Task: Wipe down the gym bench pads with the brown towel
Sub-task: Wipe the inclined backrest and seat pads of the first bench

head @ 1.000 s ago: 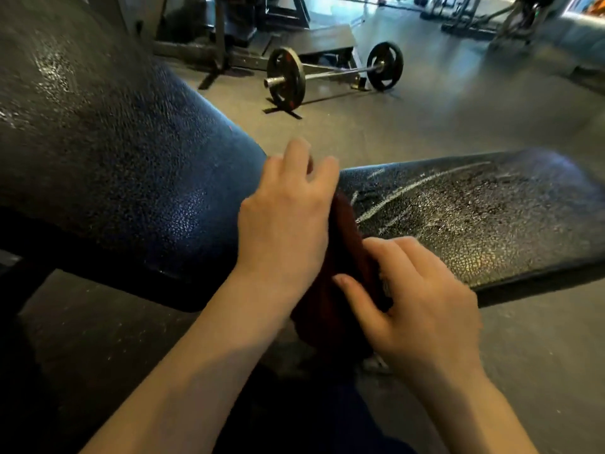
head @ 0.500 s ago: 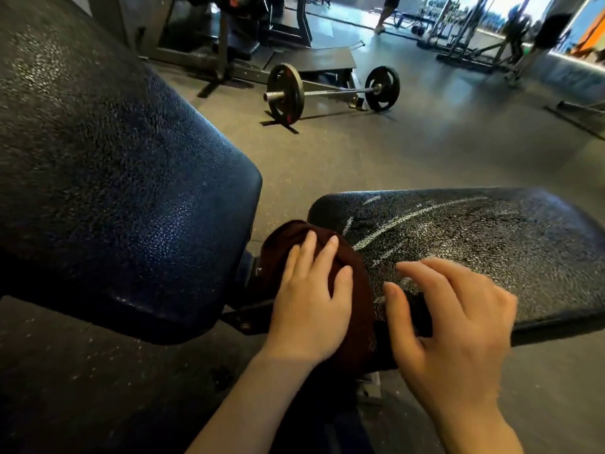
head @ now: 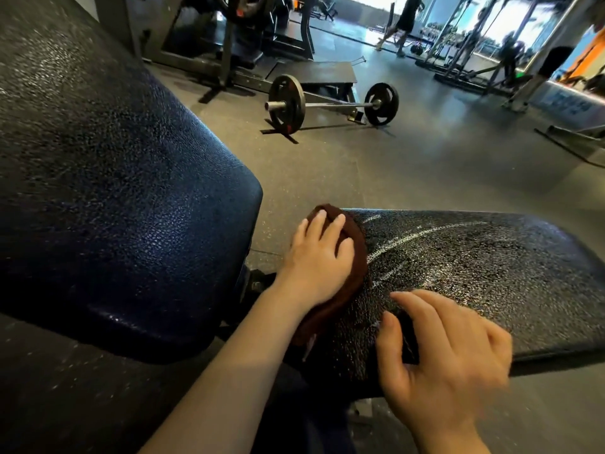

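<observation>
Head view: brown towel [head: 347, 273] lay bunched on the near end of the seat pad [head: 474, 273], next to the gap before the back pad [head: 131, 208]. Left hand [head: 319, 257] pressed it flat, fingers straight and slightly spread. Right hand [head: 448, 358] rested loosely curled on the pad's front edge, holding nothing. White streaks covered the seat pad; judged wiping barely started there, back pad's state unclear.

Dim foreground, blown-out windows [head: 510, 24] beyond, glare on pads, right hand [head: 448, 365] motion-blurred.
</observation>
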Action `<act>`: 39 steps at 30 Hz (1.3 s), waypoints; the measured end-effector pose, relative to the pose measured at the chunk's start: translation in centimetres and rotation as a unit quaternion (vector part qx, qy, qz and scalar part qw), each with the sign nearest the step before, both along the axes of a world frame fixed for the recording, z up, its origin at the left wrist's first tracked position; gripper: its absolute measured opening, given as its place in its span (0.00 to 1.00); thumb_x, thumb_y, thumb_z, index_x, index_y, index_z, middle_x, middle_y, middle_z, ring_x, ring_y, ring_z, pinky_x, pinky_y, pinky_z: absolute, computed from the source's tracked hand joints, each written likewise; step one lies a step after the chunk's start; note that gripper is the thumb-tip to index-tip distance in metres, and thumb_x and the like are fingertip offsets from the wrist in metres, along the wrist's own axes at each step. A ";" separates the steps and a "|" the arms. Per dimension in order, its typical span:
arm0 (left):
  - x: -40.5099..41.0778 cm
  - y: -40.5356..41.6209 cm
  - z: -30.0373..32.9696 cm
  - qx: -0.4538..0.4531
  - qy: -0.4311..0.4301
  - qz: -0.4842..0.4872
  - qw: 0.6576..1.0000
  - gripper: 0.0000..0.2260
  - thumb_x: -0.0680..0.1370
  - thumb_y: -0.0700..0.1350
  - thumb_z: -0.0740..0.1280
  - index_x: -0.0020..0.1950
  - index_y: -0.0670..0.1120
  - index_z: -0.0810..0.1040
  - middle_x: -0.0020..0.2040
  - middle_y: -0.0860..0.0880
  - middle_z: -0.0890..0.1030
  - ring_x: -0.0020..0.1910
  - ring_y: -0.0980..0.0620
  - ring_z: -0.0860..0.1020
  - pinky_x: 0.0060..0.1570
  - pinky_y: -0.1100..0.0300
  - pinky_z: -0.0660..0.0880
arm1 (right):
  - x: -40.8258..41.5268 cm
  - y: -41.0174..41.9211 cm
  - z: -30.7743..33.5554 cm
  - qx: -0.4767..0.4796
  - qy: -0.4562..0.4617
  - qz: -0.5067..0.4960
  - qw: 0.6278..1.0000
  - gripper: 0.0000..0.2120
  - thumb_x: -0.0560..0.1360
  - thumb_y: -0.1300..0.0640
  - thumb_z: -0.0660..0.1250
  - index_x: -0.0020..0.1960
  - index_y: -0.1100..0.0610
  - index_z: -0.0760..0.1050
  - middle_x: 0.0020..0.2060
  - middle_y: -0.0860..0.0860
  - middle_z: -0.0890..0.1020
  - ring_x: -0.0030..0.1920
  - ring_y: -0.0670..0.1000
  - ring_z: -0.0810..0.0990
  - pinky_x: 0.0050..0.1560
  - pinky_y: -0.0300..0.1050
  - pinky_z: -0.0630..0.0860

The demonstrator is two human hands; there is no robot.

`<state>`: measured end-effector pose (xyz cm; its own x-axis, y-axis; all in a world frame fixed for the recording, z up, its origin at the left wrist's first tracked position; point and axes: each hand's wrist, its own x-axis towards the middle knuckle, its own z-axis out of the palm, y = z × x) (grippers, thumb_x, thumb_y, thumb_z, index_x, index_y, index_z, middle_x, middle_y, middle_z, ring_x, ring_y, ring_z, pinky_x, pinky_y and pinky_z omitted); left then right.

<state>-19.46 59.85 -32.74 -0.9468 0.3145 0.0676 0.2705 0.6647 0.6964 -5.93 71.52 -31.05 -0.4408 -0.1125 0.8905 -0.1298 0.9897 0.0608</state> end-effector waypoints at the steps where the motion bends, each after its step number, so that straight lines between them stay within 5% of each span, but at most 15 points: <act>1: 1.3 -0.2 -0.1 -0.013 0.018 -0.005 1.000 0.39 0.73 0.65 0.38 0.81 0.51 0.55 0.82 0.48 0.53 0.81 0.48 0.47 0.78 0.49 0.45 | 0.0 0.0 0.0 0.000 0.002 0.002 1.000 0.14 0.78 0.51 0.62 0.45 0.55 0.84 0.44 0.49 0.85 0.44 0.48 0.77 0.47 0.48 0.66; 7: 9.5 -0.9 2.0 -0.078 0.050 -0.016 0.996 0.40 0.68 0.62 0.33 0.81 0.57 0.51 0.82 0.51 0.51 0.80 0.47 0.46 0.77 0.45 0.41 | 0.3 0.1 0.1 -0.007 -0.008 0.005 1.000 0.14 0.79 0.51 0.61 0.46 0.55 0.84 0.46 0.50 0.85 0.45 0.49 0.79 0.48 0.48 0.66; 10: 8.7 -0.8 2.2 -0.034 0.104 0.032 0.994 0.33 0.72 0.58 0.44 0.71 0.53 0.74 0.72 0.46 0.72 0.72 0.41 0.67 0.73 0.40 0.60 | 0.5 0.2 0.0 -0.009 -0.018 0.010 1.000 0.13 0.79 0.51 0.62 0.47 0.56 0.84 0.47 0.51 0.85 0.46 0.49 0.79 0.49 0.48 0.66; 12: 6.8 -0.2 2.5 0.010 0.102 0.082 0.991 0.29 0.71 0.56 0.45 0.61 0.50 0.78 0.63 0.47 0.74 0.64 0.42 0.70 0.66 0.41 0.67 | 0.6 0.3 0.0 -0.006 -0.017 0.017 1.000 0.13 0.78 0.52 0.63 0.47 0.56 0.84 0.47 0.52 0.85 0.47 0.49 0.78 0.50 0.46 0.65; 18: 0.5 1.3 2.5 -0.026 0.003 0.038 0.999 0.24 0.84 0.54 0.52 0.80 0.53 0.57 0.77 0.47 0.58 0.77 0.45 0.55 0.76 0.42 0.52 | 0.6 0.7 -0.3 0.012 -0.005 0.021 1.000 0.12 0.77 0.53 0.64 0.48 0.57 0.84 0.47 0.52 0.85 0.46 0.48 0.78 0.52 0.45 0.66; 25: -1.8 0.8 2.2 -0.044 -0.025 -0.033 0.998 0.24 0.85 0.57 0.49 0.81 0.57 0.53 0.82 0.55 0.47 0.80 0.45 0.44 0.78 0.44 0.47 | 0.4 0.5 -0.4 0.015 0.012 0.018 1.000 0.14 0.76 0.53 0.62 0.49 0.58 0.84 0.46 0.53 0.85 0.45 0.48 0.78 0.58 0.38 0.63; 29: 2.1 -0.5 1.8 -0.062 0.012 -0.055 0.997 0.26 0.83 0.60 0.47 0.81 0.58 0.50 0.82 0.56 0.45 0.80 0.47 0.43 0.78 0.43 0.47 | 0.2 0.6 -0.6 0.012 0.014 0.018 1.000 0.15 0.77 0.53 0.61 0.50 0.58 0.84 0.46 0.53 0.85 0.45 0.49 0.78 0.49 0.43 0.65; 33: 7.2 -1.9 1.6 -0.053 0.032 -0.071 0.996 0.38 0.70 0.66 0.33 0.81 0.60 0.47 0.82 0.57 0.43 0.80 0.51 0.42 0.78 0.42 0.47 | 0.3 0.5 -0.4 0.019 0.002 0.013 1.000 0.16 0.78 0.52 0.60 0.51 0.60 0.83 0.46 0.55 0.85 0.46 0.50 0.78 0.46 0.48 0.67; 39: 8.7 -2.1 1.5 -0.046 0.022 -0.067 0.997 0.35 0.72 0.66 0.35 0.80 0.63 0.48 0.81 0.59 0.42 0.79 0.52 0.41 0.77 0.42 0.45 | 0.6 0.1 -0.3 0.005 -0.004 0.018 1.000 0.15 0.80 0.53 0.60 0.53 0.60 0.81 0.48 0.56 0.84 0.48 0.51 0.78 0.47 0.45 0.66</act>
